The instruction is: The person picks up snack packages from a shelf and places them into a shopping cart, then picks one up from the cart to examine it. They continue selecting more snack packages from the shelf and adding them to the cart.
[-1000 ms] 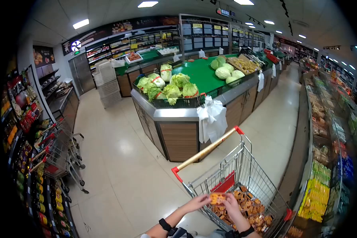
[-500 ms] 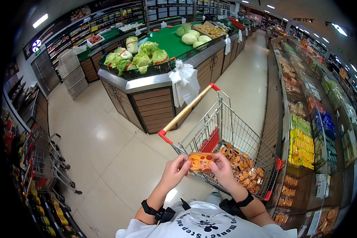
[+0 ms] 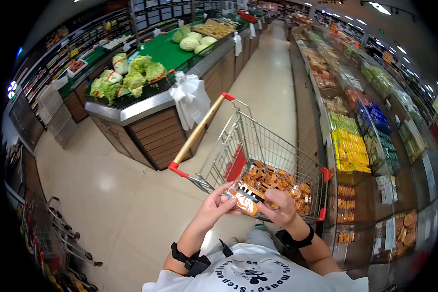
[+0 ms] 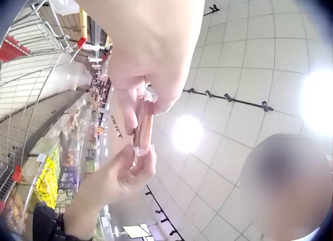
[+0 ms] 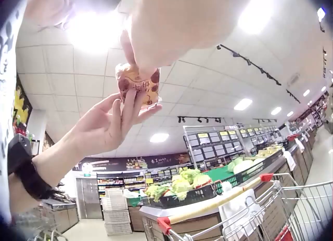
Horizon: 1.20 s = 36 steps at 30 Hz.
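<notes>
In the head view a small snack packet (image 3: 246, 198) is held over the near side of the shopping cart. Its face toward me has clear, shiny film and a dark printed strip over orange. My left hand (image 3: 213, 208) pinches its left end between thumb and fingers, and my right hand (image 3: 281, 210) holds the right end. From the left wrist the packet (image 4: 144, 127) appears edge-on, with crimped film ends. The right wrist view shows its orange printed side (image 5: 139, 86) with brown spots, the left fingers lying across it.
Many similar orange packets (image 3: 277, 180) lie in the wire shopping cart (image 3: 292, 158), whose wooden handle (image 3: 195, 136) is at its left. A glass-fronted snack display (image 3: 350, 151) runs along the right. Ahead left stands a vegetable counter (image 3: 153, 136) with cabbages; parked carts (image 3: 58, 228) stand far left.
Both hands have turned the packet over, from its printed orange face to the side with the dark strip. The head view has swung right and down, and both hands still hold the packet.
</notes>
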Tool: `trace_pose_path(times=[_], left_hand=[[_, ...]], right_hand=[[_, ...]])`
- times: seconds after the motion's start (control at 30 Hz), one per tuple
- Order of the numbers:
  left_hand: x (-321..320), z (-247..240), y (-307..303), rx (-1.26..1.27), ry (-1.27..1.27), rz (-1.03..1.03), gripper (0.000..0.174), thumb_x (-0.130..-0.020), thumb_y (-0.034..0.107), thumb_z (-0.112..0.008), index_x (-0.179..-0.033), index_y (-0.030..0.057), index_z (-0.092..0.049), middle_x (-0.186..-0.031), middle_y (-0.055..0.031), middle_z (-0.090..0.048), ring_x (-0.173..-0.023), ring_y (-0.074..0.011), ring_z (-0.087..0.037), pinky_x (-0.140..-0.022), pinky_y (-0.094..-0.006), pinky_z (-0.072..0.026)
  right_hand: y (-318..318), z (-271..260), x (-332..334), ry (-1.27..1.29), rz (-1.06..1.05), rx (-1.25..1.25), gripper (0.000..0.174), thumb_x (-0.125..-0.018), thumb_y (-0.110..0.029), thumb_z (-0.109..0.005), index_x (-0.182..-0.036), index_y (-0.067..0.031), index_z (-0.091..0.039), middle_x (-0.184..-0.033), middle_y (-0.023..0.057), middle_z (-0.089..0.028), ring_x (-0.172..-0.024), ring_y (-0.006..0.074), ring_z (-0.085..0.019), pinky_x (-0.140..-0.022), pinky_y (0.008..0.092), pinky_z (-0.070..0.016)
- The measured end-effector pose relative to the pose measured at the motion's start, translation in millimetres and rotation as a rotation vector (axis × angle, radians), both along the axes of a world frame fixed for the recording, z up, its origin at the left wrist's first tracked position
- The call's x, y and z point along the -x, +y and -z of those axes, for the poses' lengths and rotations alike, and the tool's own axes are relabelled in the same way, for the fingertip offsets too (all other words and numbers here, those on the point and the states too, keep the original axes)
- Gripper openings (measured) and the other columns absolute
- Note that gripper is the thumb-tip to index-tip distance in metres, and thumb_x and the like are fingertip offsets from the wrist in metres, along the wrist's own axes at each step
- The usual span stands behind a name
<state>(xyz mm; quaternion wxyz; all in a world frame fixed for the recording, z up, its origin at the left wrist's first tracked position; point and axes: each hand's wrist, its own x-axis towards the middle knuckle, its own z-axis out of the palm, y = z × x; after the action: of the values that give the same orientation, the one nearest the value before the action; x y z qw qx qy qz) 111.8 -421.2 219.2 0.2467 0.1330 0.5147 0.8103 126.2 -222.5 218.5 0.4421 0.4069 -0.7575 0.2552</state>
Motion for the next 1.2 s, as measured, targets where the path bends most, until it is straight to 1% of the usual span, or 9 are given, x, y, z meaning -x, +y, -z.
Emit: trace_pose_path(times=[0.07,0.2,0.3,0.4,0.5,0.63,0.67,0.83,1.2], left_hand=[[-2,-2,12,-0.046,0.061,-0.096,0.039,-0.078,0.006,-0.044,-0.113,0.0021,-0.027,-0.089,-0.0106,-0.053,-0.076,-0.0143,-0.055,-0.067,-0.0251,-0.0471],[5,0,28,-0.094,0.115,-0.134,0.029,-0.078,0.003,-0.044,-0.104,0.0015,-0.031,-0.092,-0.011,-0.052,-0.077,-0.0147,-0.055,-0.066,-0.0246,-0.0475],[11,2,34,-0.076,0.11,-0.119,0.027,-0.077,0.005,-0.046,-0.102,0.0025,-0.035,-0.091,-0.0074,-0.051,-0.075,-0.0112,-0.053,-0.064,-0.0228,-0.0467],[30,2,39,0.051,0.154,-0.145,0.028,-0.076,0.01,-0.051,-0.101,0.0044,-0.039,-0.091,-0.0035,-0.051,-0.072,-0.0078,-0.05,-0.061,-0.0214,-0.0444],[52,-3,42,0.192,0.188,-0.224,0.036,-0.075,0.015,-0.054,-0.106,0.0039,-0.038,-0.096,-0.0079,-0.051,-0.081,-0.0117,-0.049,-0.067,-0.0222,-0.0409],[73,9,43,0.115,0.169,-0.238,0.035,-0.071,0.015,-0.056,-0.102,0.005,-0.043,-0.095,-0.0065,-0.052,-0.081,-0.0122,-0.05,-0.066,-0.0213,-0.0405],[77,15,47,0.029,0.271,-0.215,0.025,-0.073,0.015,-0.052,-0.094,0.0031,-0.046,-0.069,0.0044,-0.043,-0.057,-0.0021,-0.037,-0.047,-0.0147,-0.0287],[83,43,41,0.6,0.431,-0.237,0.038,-0.077,0.019,-0.047,-0.112,0.0073,-0.039,-0.086,-0.0098,-0.054,-0.072,-0.015,-0.051,-0.062,-0.0248,-0.0434],[29,-20,34,0.814,1.171,-0.179,0.033,-0.079,0.018,-0.045,-0.108,0.0015,-0.041,-0.094,-0.0111,-0.051,-0.08,-0.0167,-0.05,-0.069,-0.0274,-0.0407]], right_hand=[[-1,1,-5,-0.094,0.215,0.174,0.025,-0.064,0.006,-0.053,-0.088,-0.0026,-0.051,-0.09,0.0103,-0.048,-0.082,0.0202,-0.048,-0.071,0.0303,-0.0413],[4,-5,-10,-0.935,-0.175,0.779,0.025,-0.08,-0.005,-0.038,-0.104,0.0002,-0.032,-0.086,0.0092,-0.049,-0.08,0.0136,-0.047,-0.075,0.0251,-0.0361],[11,-1,-5,-1.003,-0.208,0.884,0.021,-0.083,-0.013,-0.034,-0.099,0.0008,-0.036,-0.084,0.0085,-0.048,-0.08,0.0126,-0.045,-0.074,0.0251,-0.0361],[30,-31,1,-0.241,0.206,0.208,0.011,-0.073,-0.005,-0.041,-0.081,-0.0049,-0.047,-0.066,0.0066,-0.045,-0.066,0.0168,-0.046,-0.062,0.0256,-0.0366],[18,-85,-25,0.667,0.02,-0.677,0.013,-0.07,-0.016,-0.045,-0.076,-0.0073,-0.052,-0.066,0.0042,-0.051,-0.065,0.0162,-0.049,-0.064,0.0271,-0.0376],[4,-88,4,0.305,-0.055,-0.356,0.013,-0.069,-0.016,-0.047,-0.078,-0.0068,-0.051,-0.069,0.0048,-0.051,-0.067,0.0166,-0.049,-0.065,0.0276,-0.0376],[6,-88,10,0.099,-0.09,-0.2,0.014,-0.069,-0.016,-0.047,-0.078,-0.0067,-0.051,-0.07,0.005,-0.051,-0.068,0.0166,-0.049,-0.065,0.0278,-0.0376],[8,-90,28,-0.569,-0.262,0.295,0.016,-0.069,-0.016,-0.049,-0.081,-0.006,-0.05,-0.074,0.0057,-0.05,-0.07,0.017,-0.049,-0.066,0.0285,-0.0376],[-8,-96,35,-0.368,-0.268,0.12,0.024,-0.067,-0.017,-0.054,-0.087,-0.0047,-0.049,-0.082,0.0074,-0.05,-0.076,0.0179,-0.049,-0.068,0.03,-0.0376]])
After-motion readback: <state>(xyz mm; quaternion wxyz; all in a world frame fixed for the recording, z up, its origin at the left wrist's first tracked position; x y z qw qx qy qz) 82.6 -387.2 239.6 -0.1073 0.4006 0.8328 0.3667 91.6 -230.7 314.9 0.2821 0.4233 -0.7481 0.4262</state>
